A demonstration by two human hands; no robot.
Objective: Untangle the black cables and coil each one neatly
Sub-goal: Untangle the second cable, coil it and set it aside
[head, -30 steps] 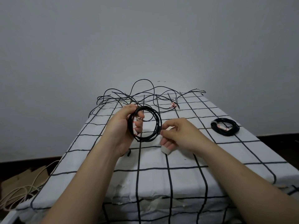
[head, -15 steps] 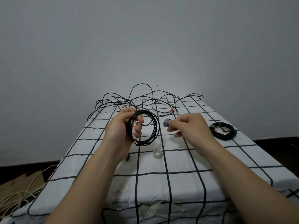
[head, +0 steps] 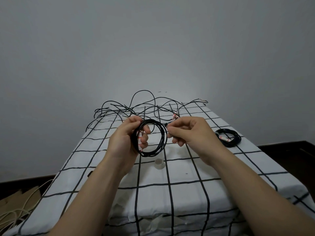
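Observation:
My left hand grips a black coiled cable by its left side and holds the ring upright above the checked tablecloth. My right hand pinches a small piece at the coil's upper right edge, with thumb and forefinger together. A second black coil lies flat on the cloth to the right, bound with white-and-red tape. At the far end of the table lies a loose tangle of black cables.
A small roll of clear tape sits on the cloth just below the held coil. Cardboard and pale cord lie on the floor at the lower left. A grey wall stands behind the table.
My right hand rose from the tape roll on the cloth and moved to the coil's right edge with a small piece pinched. The tape roll stayed on the cloth.

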